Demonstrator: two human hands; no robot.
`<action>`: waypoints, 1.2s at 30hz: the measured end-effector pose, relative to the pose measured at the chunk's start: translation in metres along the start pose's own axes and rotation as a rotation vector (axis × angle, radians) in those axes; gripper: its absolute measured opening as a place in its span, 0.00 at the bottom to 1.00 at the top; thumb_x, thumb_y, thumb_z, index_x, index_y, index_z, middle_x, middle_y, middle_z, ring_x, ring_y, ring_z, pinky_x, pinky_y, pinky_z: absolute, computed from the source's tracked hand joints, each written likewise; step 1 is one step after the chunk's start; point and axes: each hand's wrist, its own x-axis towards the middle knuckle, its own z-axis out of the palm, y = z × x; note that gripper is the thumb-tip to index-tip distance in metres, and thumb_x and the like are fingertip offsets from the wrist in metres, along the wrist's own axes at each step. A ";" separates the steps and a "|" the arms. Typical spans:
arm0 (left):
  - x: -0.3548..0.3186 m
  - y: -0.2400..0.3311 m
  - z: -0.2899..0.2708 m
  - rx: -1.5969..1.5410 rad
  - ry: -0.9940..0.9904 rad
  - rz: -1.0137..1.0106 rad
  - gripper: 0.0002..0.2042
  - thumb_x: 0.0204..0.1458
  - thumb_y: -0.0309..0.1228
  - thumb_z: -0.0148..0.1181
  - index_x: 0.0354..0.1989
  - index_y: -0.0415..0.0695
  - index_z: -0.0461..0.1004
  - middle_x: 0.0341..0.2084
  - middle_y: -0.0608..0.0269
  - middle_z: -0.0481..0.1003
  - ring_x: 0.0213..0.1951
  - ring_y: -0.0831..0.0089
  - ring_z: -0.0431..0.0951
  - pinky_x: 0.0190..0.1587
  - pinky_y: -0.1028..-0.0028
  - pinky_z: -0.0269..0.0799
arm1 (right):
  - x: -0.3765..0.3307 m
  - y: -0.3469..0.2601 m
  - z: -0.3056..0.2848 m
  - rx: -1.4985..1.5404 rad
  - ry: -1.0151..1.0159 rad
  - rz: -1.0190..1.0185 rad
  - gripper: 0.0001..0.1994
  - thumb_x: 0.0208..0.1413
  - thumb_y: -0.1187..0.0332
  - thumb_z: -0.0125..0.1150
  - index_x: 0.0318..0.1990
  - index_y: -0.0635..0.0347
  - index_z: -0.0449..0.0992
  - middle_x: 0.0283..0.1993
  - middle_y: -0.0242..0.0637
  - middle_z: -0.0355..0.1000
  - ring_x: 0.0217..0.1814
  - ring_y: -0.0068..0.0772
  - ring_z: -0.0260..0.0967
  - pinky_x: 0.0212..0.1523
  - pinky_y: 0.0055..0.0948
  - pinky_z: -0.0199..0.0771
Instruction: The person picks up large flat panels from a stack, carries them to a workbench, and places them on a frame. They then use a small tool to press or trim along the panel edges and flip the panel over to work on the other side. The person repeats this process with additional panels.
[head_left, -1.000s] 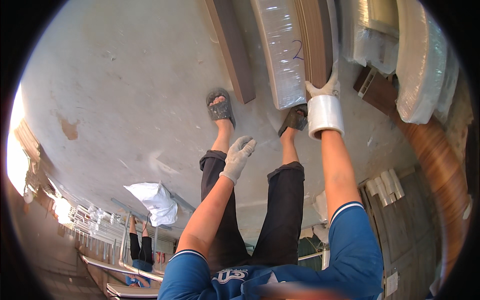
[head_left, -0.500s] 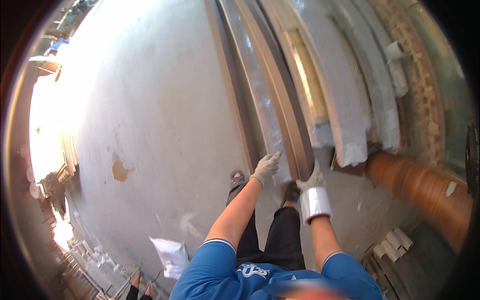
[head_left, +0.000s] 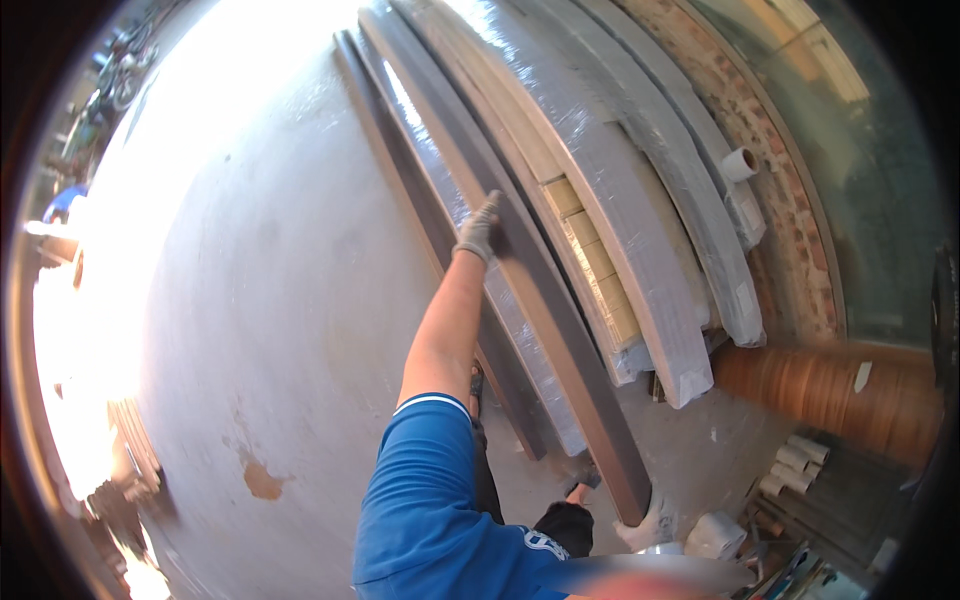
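A long brown beam (head_left: 588,415) runs from the far end of the floor to close by my feet. My left hand (head_left: 480,228), in a pale work glove, reaches forward and grips the beam's left edge around mid-length. At the near end, my right hand (head_left: 648,525), also gloved, is closed on the beam's tip and partly hidden behind it. A sliver of the shiny film roll (head_left: 662,548) shows by the right wrist, mostly covered. Left of the beam lie a film-covered strip (head_left: 520,345) and a second brown beam (head_left: 512,400).
To the right lie long plastic-wrapped bundles (head_left: 685,365), one showing yellowish pieces (head_left: 605,275). A wood-grain roll (head_left: 820,395) and several white tubes (head_left: 795,460) are at the lower right. A brick ledge (head_left: 800,240) borders the right side.
My left hand has moved far forward along the beam. The near end of the beam and my right hand have come closer to my body. The view has shifted, and the roll is now mostly hidden.
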 end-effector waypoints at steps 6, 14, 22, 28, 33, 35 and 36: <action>-0.054 0.042 -0.024 0.100 0.012 0.098 0.16 0.42 0.27 0.71 0.42 0.38 0.78 0.33 0.50 0.80 0.29 0.59 0.82 0.30 0.55 0.82 | -0.066 -0.015 0.043 0.056 0.050 -0.114 0.60 0.23 0.52 0.82 0.71 0.55 0.55 0.56 0.54 0.67 0.60 0.61 0.65 0.68 0.55 0.59; -0.263 -0.087 -0.092 0.036 -0.103 -0.197 0.09 0.49 0.31 0.63 0.38 0.44 0.79 0.33 0.56 0.81 0.38 0.59 0.81 0.48 0.55 0.79 | -0.106 0.061 0.065 0.223 -0.093 -0.167 0.58 0.26 0.51 0.80 0.70 0.56 0.56 0.57 0.53 0.67 0.61 0.59 0.65 0.67 0.56 0.59; -0.460 -0.216 -0.129 -0.313 -0.160 -0.270 0.12 0.50 0.30 0.64 0.43 0.42 0.79 0.37 0.56 0.81 0.44 0.59 0.81 0.56 0.57 0.75 | -0.119 0.169 0.088 0.231 0.053 -0.185 0.55 0.28 0.50 0.78 0.69 0.56 0.57 0.58 0.51 0.67 0.61 0.58 0.65 0.66 0.56 0.60; -0.595 -0.315 -0.170 -0.422 -0.316 -0.087 0.13 0.49 0.27 0.65 0.44 0.40 0.78 0.37 0.57 0.81 0.43 0.63 0.81 0.55 0.59 0.76 | -0.155 0.278 0.126 0.300 0.114 -0.304 0.52 0.30 0.50 0.76 0.68 0.55 0.59 0.58 0.50 0.68 0.61 0.57 0.65 0.64 0.57 0.60; -0.708 -0.318 -0.165 -0.336 -0.395 0.382 0.20 0.50 0.26 0.62 0.52 0.39 0.71 0.46 0.57 0.78 0.47 0.64 0.80 0.52 0.60 0.78 | -0.176 0.313 0.136 0.375 0.079 -0.437 0.50 0.32 0.49 0.74 0.67 0.55 0.60 0.58 0.48 0.68 0.61 0.56 0.66 0.63 0.57 0.61; -0.756 -0.308 -0.161 -0.271 -0.383 0.554 0.20 0.49 0.24 0.62 0.53 0.39 0.69 0.44 0.57 0.77 0.45 0.65 0.80 0.51 0.61 0.79 | -0.181 0.310 0.137 0.401 0.047 -0.489 0.50 0.33 0.49 0.74 0.67 0.55 0.60 0.59 0.48 0.68 0.61 0.56 0.66 0.63 0.57 0.61; -0.778 -0.303 -0.161 -0.261 -0.380 0.606 0.21 0.49 0.24 0.62 0.53 0.38 0.69 0.43 0.57 0.77 0.45 0.65 0.80 0.51 0.62 0.79 | -0.183 0.306 0.138 0.411 0.031 -0.516 0.49 0.33 0.49 0.73 0.67 0.55 0.60 0.59 0.47 0.68 0.61 0.56 0.66 0.63 0.57 0.61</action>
